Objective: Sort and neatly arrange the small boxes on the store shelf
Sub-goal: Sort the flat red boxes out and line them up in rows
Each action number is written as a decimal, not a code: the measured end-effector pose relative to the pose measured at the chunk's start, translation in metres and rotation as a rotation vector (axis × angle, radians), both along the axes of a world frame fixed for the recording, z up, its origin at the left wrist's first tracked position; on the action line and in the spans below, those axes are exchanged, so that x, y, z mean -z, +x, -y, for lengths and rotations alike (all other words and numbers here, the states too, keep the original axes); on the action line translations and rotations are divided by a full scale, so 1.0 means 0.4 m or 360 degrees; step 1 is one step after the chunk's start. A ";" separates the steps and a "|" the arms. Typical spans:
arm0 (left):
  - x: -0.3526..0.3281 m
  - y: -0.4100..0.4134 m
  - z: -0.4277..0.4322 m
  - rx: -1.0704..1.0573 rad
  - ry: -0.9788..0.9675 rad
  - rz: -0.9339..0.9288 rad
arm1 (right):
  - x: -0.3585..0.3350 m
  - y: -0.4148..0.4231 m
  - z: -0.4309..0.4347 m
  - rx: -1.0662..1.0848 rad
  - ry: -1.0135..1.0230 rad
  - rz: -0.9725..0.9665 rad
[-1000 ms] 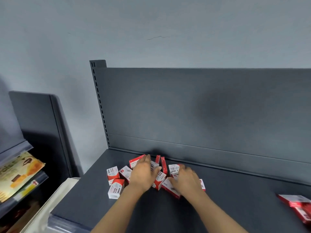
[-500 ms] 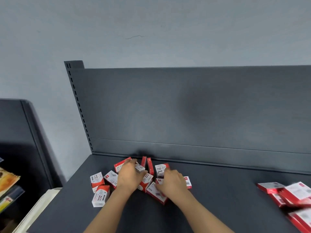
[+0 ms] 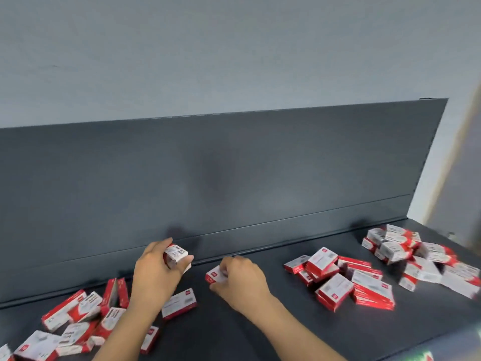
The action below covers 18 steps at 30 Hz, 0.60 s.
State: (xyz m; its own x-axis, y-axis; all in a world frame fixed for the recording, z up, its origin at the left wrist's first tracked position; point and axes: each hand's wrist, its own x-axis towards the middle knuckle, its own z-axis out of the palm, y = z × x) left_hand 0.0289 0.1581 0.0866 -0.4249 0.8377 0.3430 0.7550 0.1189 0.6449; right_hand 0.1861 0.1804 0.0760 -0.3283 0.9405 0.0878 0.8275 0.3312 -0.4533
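Small red-and-white boxes lie scattered on a dark grey shelf (image 3: 234,332). My left hand (image 3: 156,274) grips one small box (image 3: 177,254), lifted just off the shelf near the back panel. My right hand (image 3: 242,280) pinches another small box (image 3: 214,276) low over the shelf, a little to the right. A loose pile of boxes (image 3: 78,321) lies under and left of my left forearm. One flat box (image 3: 179,303) lies between my forearms.
Two more heaps of red-and-white boxes lie to the right, one at mid right (image 3: 346,280) and one in the far right corner (image 3: 416,256). The shelf's dark back panel (image 3: 234,178) stands upright behind everything. A pale wall rises above it.
The view has swung to the right, bringing the right-hand heaps into sight. Both hands have come off the left pile, each now holding a box further right.
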 end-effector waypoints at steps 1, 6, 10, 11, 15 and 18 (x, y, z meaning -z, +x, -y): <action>-0.002 0.039 -0.014 0.0052 0.0010 0.0000 | -0.005 0.046 -0.007 0.0040 0.0013 -0.0011; -0.004 0.259 -0.085 0.0262 0.0057 0.0076 | -0.026 0.289 -0.052 0.0207 0.0088 -0.0034; 0.001 0.445 -0.132 0.0336 0.0064 0.0131 | -0.042 0.485 -0.089 0.0253 0.0176 0.0003; 0.002 0.493 -0.143 0.0351 0.0060 0.0134 | -0.046 0.535 -0.098 0.0261 0.0203 0.0006; 0.009 0.684 -0.180 0.0465 0.0035 0.0097 | -0.061 0.731 -0.132 0.0314 0.0266 0.0010; 0.018 0.825 -0.198 0.0575 0.0000 0.0100 | -0.070 0.862 -0.153 0.0387 0.0277 0.0027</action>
